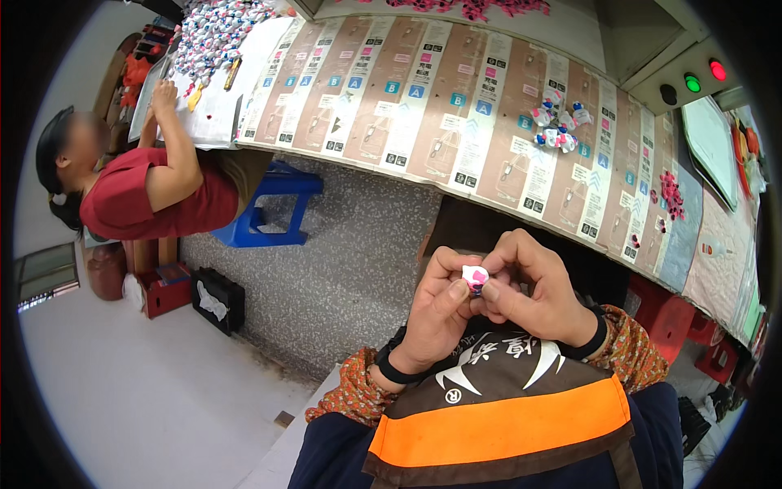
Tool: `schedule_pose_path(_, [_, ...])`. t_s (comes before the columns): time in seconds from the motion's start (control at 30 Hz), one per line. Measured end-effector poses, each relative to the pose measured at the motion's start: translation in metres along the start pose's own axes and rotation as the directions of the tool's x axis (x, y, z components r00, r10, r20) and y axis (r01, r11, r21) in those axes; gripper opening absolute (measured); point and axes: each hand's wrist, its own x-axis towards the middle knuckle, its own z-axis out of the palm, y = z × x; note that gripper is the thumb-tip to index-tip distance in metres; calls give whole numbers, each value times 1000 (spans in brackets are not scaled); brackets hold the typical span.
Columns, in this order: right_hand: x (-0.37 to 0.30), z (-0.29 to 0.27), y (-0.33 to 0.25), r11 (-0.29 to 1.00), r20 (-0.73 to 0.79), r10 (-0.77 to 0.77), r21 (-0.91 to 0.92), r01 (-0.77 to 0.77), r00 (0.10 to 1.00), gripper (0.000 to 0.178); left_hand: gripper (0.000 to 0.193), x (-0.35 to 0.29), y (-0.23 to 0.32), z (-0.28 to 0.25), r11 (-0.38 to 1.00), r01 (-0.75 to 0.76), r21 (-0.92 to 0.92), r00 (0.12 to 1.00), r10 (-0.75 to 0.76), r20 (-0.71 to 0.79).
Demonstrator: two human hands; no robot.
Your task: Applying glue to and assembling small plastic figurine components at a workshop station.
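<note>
Over my lap, a small white figurine (473, 273) with a pink patch and a dark lower part is pinched between both hands. My left hand (432, 314) closes thumb and fingers on its left side. On its other side, my right hand (533, 285) grips it with thumb and forefinger, the remaining fingers curled underneath. The figurine's underside is hidden by my fingertips. On the table ahead lies a cluster of similar white figurines (558, 134) with blue and pink parts. Small dark-pink pieces (671, 196) are scattered farther right.
The long table (383, 106) is covered with printed sheets. A co-worker in a red top (155, 191) sits at its left end by a large figurine heap (216, 45). Beneath are a blue stool (273, 204) and red stools (664, 314). A button panel (692, 81) stands at the far right.
</note>
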Motion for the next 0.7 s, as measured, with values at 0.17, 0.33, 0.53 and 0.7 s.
schedule_pose_path(0.17, [3,-1,5,994,51,61,92,-66,997,21,32,-1,0,-9,978,119,-173,993,-113,42])
schedule_pose_path(0.33, [9,1,4,990,113,-51,-124,65,992,27,37,-6,2,-11,938,139,-318,987,-156,-28])
schedule_pose_path(0.53, [14,6,5,994,140,-24,-98,38,990,29,41,-7,6,-15,879,144,-455,986,-165,-7])
schedule_pose_path(0.7, [24,11,2,992,162,-44,-111,62,986,29,40,-5,11,-25,874,119,-472,987,-156,-41])
